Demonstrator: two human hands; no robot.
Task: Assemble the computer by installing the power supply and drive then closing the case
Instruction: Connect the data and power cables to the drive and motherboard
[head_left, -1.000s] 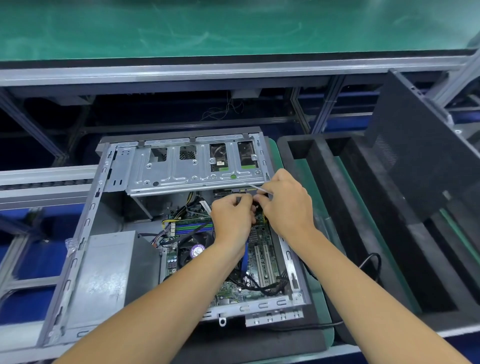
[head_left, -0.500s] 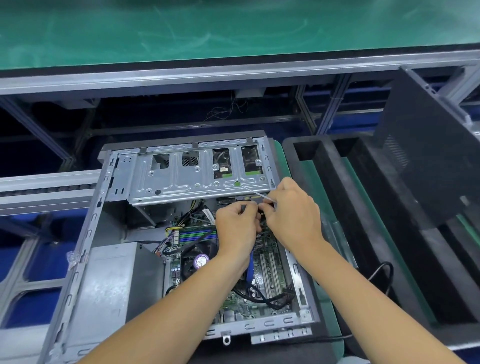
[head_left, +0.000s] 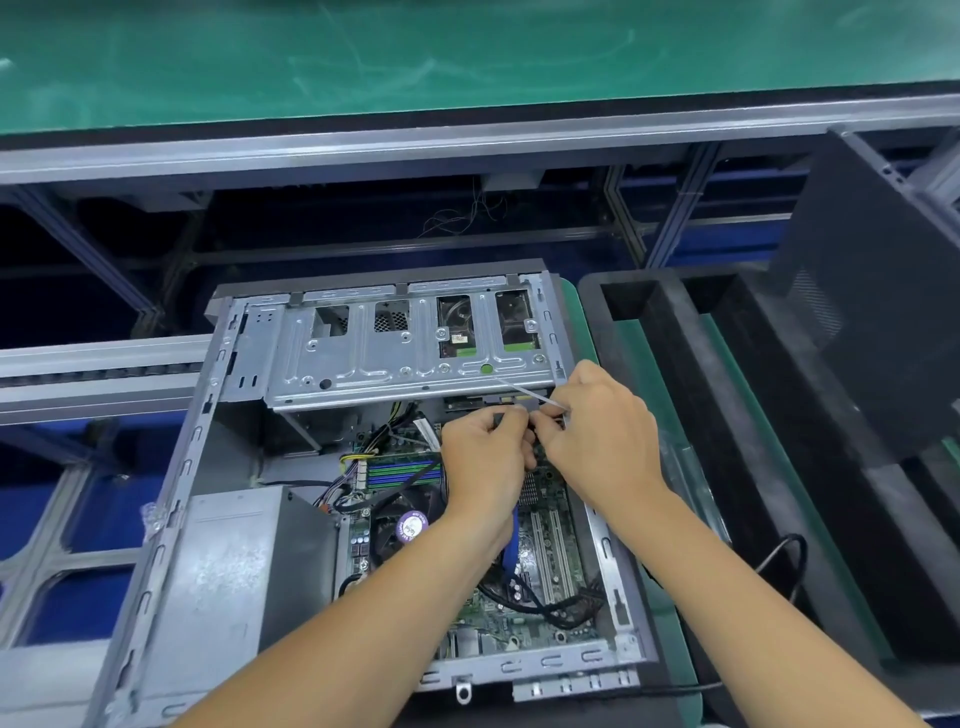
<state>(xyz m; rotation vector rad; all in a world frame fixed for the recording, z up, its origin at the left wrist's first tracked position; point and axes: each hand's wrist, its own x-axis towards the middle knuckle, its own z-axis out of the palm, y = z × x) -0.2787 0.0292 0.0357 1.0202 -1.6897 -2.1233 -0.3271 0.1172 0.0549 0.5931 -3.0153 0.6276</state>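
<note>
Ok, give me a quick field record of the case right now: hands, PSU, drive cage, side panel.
left hand: pinching a small dark connector below the drive cage
right hand: pinching the same spot, thin pale strip sticking out of its fingers
power supply: seated in the case's near-left corner
drive cage: at the far end, above the motherboard
side panel: off, propped at right
case: open

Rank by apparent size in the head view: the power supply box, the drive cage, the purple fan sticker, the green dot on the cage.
1. Drive cage and power supply box: similar; the box is nearer the camera, so unranked.
2. Purple fan sticker.
3. Green dot.
</note>
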